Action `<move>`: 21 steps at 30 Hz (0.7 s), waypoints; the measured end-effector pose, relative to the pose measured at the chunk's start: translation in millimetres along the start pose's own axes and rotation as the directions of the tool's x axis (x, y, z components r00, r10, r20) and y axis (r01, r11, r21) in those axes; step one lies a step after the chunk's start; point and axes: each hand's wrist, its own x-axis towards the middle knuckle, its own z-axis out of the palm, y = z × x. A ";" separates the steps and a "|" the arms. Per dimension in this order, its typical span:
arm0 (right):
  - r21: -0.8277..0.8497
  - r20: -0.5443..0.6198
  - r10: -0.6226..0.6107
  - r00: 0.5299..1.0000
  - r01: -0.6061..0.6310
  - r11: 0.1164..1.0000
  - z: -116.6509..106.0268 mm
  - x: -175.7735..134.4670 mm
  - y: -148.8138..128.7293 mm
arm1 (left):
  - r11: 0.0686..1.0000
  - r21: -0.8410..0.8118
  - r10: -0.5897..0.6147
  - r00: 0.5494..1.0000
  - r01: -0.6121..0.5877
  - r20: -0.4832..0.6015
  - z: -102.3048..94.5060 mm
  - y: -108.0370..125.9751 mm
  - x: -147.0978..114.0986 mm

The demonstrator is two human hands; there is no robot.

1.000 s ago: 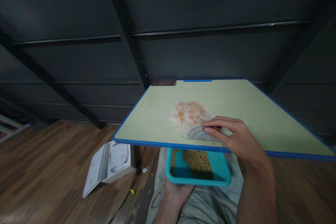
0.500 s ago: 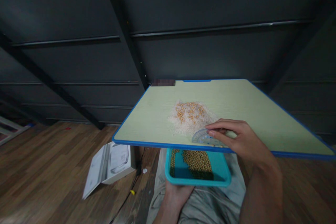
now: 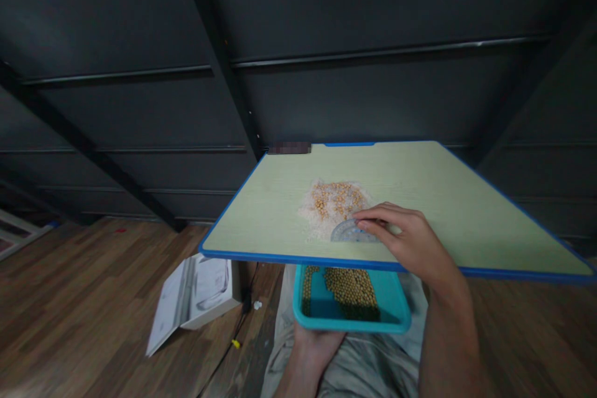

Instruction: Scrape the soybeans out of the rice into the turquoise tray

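As the right fingers (image 3: 375,230) return a pinched protractor (image 3: 346,232) to the pile (image 3: 332,202) ahead, one stroke seems done; left hand's (image 3: 318,342) grip is hidden below.

A dark, nearly black panelled wall (image 3: 373,6) fills the upper half of the view, crossed by thin horizontal rails (image 3: 392,54) and thick slanting beams (image 3: 228,84). Below it lies a brown wood-plank floor (image 3: 88,286). A pale green tabletop (image 3: 466,199) with blue edging stands near the wall. Left of it, on the floor, sits an open white box (image 3: 219,311) — a dark cable (image 3: 240,324) runs just beside it. A white frame (image 3: 21,235) shows at the far left. The light is dim — a faint sheen touches the floor at lower left.
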 end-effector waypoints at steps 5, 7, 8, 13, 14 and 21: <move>-0.050 -0.088 -0.045 0.995 0.040 0.998 4.6 4.6 -0.3 | 0.998 -0.055 -0.030 0.999 0.029 -0.018 -9.8 -1.1 0.9; -0.072 -0.135 -0.066 0.989 0.056 0.996 5.1 5.1 -2.1 | 0.996 -0.088 -0.028 1.000 0.027 -0.009 -11.3 -1.1 1.0; -0.082 -0.159 -0.073 0.985 0.061 0.995 5.3 5.1 -3.2 | 0.995 -0.101 -0.028 1.000 0.027 -0.006 -12.1 -1.1 1.0; -0.077 -0.289 -0.065 0.955 0.044 0.996 5.9 4.4 -5.8 | 0.993 -0.109 -0.034 0.999 0.033 -0.008 -13.6 -0.4 1.0; -0.069 -0.315 -0.054 0.947 0.034 0.997 6.1 4.2 -4.9 | 0.994 -0.106 -0.033 0.999 0.032 -0.010 -12.4 -0.1 0.9; 0.125 -0.452 0.139 0.881 -0.091 0.988 5.0 3.8 13.8 | 0.997 -0.071 -0.032 0.999 0.030 -0.028 -5.9 -0.3 -1.2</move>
